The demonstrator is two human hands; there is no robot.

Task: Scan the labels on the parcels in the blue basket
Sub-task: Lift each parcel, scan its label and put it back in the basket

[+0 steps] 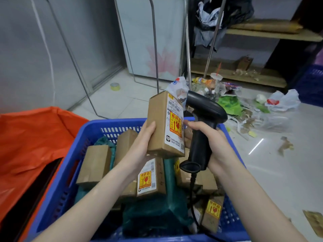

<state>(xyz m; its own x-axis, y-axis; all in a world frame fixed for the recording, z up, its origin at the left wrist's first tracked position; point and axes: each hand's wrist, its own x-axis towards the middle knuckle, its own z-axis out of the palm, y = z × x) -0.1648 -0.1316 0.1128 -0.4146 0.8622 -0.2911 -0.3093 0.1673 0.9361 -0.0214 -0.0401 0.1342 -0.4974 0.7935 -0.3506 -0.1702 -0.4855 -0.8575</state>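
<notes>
My left hand (139,147) holds a small brown cardboard parcel (157,124) upright above the blue basket (73,154). A white shipping label with a barcode and a yellow-red fragile sticker (174,123) faces right. My right hand (208,145) grips a black corded barcode scanner (202,123) by its handle, with its head close to the top of the label. Inside the basket lie several more cardboard parcels (95,165) and dark green plastic mailers (157,213); some show the same fragile stickers.
An orange bag (31,137) sits left of the basket. Litter, plastic bags and bottles (244,105) cover the floor at the right. A tape roll (115,86) lies by the wall. Metal rack legs and wooden shelves (262,34) stand behind.
</notes>
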